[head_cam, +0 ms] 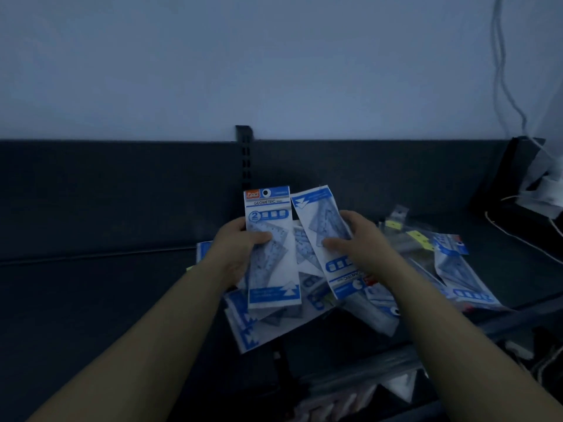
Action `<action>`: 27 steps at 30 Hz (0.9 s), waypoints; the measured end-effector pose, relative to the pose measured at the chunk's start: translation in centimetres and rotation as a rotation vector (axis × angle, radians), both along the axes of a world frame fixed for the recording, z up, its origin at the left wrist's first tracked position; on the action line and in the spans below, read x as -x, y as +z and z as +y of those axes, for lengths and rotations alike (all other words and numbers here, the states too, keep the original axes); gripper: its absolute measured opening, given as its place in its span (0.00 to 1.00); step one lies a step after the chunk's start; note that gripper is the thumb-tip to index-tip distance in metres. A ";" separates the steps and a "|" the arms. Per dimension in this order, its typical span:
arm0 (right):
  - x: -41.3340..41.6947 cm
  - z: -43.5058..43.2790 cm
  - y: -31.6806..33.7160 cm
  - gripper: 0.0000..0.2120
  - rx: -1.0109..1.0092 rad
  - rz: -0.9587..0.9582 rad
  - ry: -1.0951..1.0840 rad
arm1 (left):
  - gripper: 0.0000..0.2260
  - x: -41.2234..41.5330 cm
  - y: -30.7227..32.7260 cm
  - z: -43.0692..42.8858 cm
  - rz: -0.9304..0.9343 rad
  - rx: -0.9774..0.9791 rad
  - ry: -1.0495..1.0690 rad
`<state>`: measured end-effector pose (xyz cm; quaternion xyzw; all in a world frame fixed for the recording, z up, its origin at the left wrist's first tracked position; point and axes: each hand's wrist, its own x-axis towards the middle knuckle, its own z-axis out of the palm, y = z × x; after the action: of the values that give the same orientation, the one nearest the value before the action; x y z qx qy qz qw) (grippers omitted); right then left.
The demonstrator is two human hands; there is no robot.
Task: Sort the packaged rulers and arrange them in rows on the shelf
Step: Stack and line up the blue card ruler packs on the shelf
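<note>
My left hand (236, 248) grips an upright blue-and-white ruler pack (269, 257) labelled GEOMETRIC, thumb across its front. My right hand (358, 239) holds a second, matching pack (327, 239) upside down and tilted, thumb on its face. Both packs hover above a loose heap of several like packs (274, 324) lying on the dark shelf (106, 284). More packs (457, 269), some clear with yellow tags (419, 237), spread out to the right.
The shelf's dark back panel (122, 178) carries a slotted black upright (244, 153) in the middle. White cables (511, 95) and a pale object (545, 190) hang at the far right. A lower shelf edge (396, 363) with other goods shows below.
</note>
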<state>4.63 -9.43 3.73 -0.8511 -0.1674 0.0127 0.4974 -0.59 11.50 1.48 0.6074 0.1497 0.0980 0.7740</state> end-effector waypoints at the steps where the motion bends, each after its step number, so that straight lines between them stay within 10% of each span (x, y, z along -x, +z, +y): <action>1: 0.5 1.4 -0.1 0.20 -0.007 -0.008 0.010 | 0.09 1.0 0.0 1.2 0.010 -0.017 0.023; 27: 21.4 40.3 -4.5 0.12 -0.034 0.164 0.506 | 0.07 31.5 -2.8 34.0 0.255 -0.121 0.610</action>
<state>-16.77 30.86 -0.76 -0.7696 -0.3344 0.2030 0.5046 -32.14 45.47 -1.32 0.5869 0.4141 0.2571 0.6465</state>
